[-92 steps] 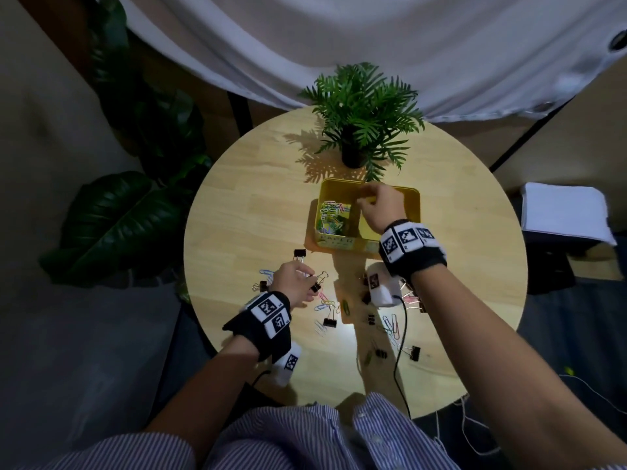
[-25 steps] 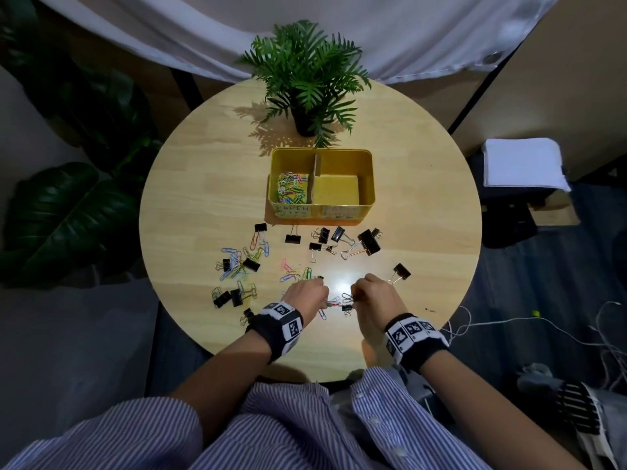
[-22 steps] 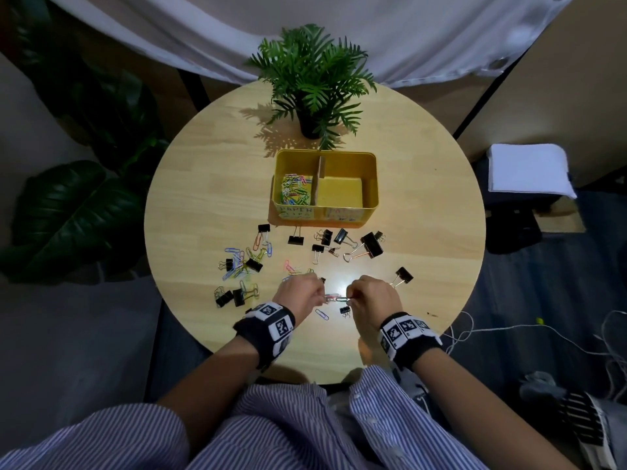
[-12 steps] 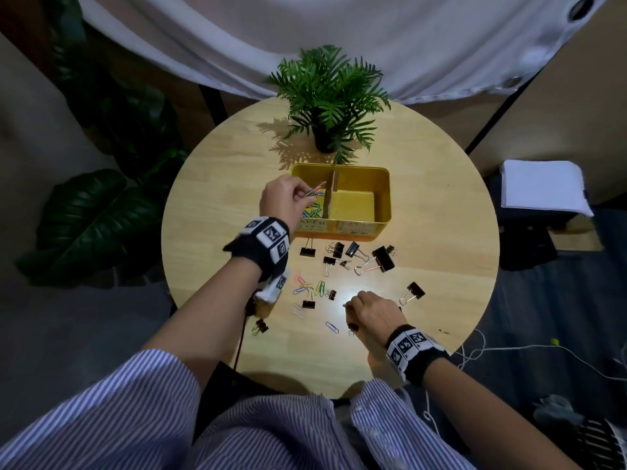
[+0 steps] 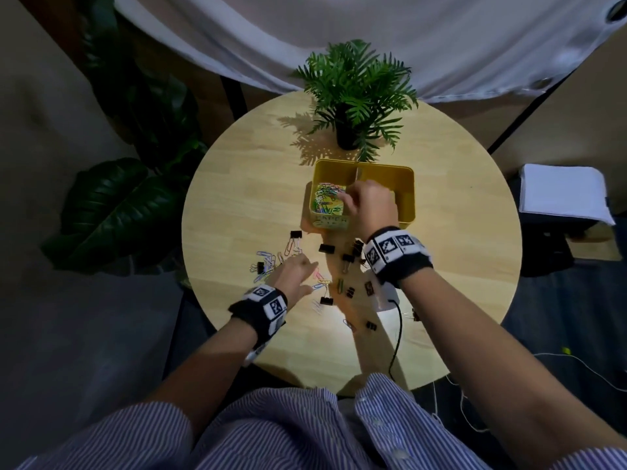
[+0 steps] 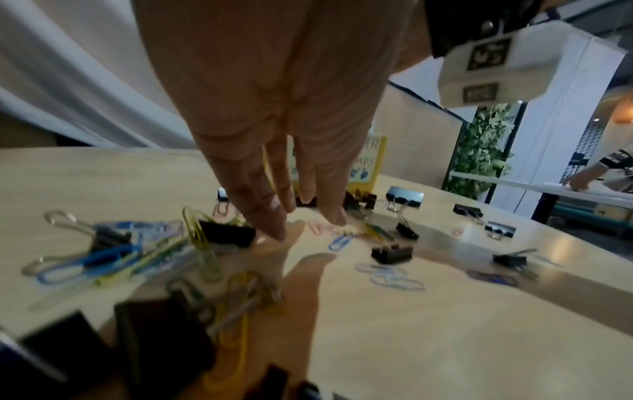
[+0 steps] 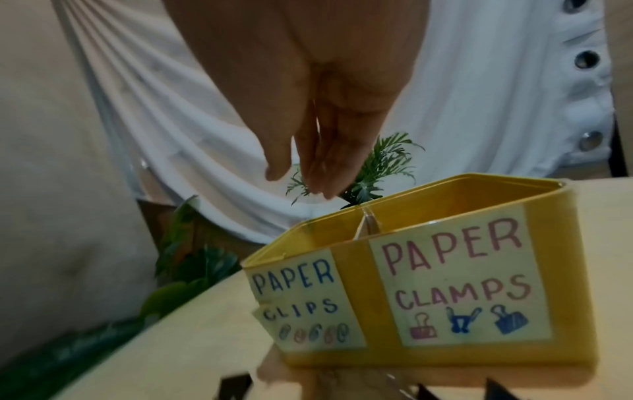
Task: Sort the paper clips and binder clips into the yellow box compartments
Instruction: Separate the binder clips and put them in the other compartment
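The yellow box (image 5: pixel 408 198) stands mid-table; its left compartment holds a heap of coloured paper clips (image 5: pixel 326 202). My right hand (image 5: pixel 346 197) hovers over the box by the divider, fingers pointing down at that heap. In the right wrist view the right hand (image 7: pixel 301 181) is straight-fingered and empty above the "PAPER CLIPS" side of the box (image 7: pixel 350 270). My left hand (image 5: pixel 310 277) is low over loose paper clips (image 5: pixel 268 263) and black binder clips (image 5: pixel 326 248) in front of the box. Seen from the left wrist, the left hand (image 6: pixel 308 225) has straight fingers holding nothing.
A potted fern (image 5: pixel 353 96) stands just behind the box. More binder clips (image 6: pixel 390 254) and paper clips (image 6: pixel 103 259) are scattered across the near half of the round table (image 5: pixel 237 184). A black cable (image 5: pixel 397 334) trails from my right wrist. A white stack (image 5: pixel 563 195) sits off-table right.
The left hand has left the box's left compartment, dropped to the loose clips and no longer pinches a clip. The right hand has risen from the table to the box.
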